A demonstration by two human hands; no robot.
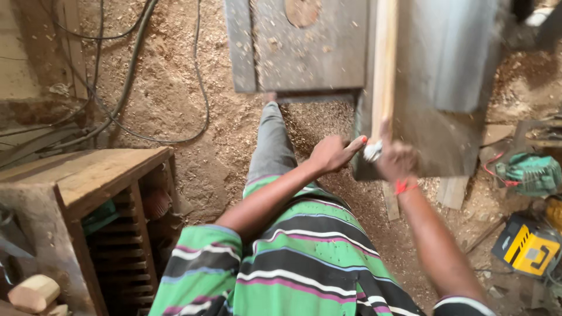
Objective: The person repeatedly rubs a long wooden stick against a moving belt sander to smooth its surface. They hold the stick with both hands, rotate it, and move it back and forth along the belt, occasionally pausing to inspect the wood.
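Observation:
A long pale wooden strip (384, 64) lies lengthwise on the grey saw table (310, 58), beside a grey fence (456, 52). My right hand (396, 158) grips the strip's near end, with a red band at the wrist. My left hand (332, 152) is just left of it, fingers mostly curled and one finger stretched toward the strip's end; it holds nothing. A round insert (302, 10) shows in the table top. My striped green shirt and grey trouser leg fill the lower middle.
Sawdust covers the dirt floor. Cables (126, 82) trail at upper left. A wooden bench with slats (88, 181) stands at left, a wooden block (34, 292) near it. A green power tool (530, 174) and a yellow tool (527, 246) lie at right.

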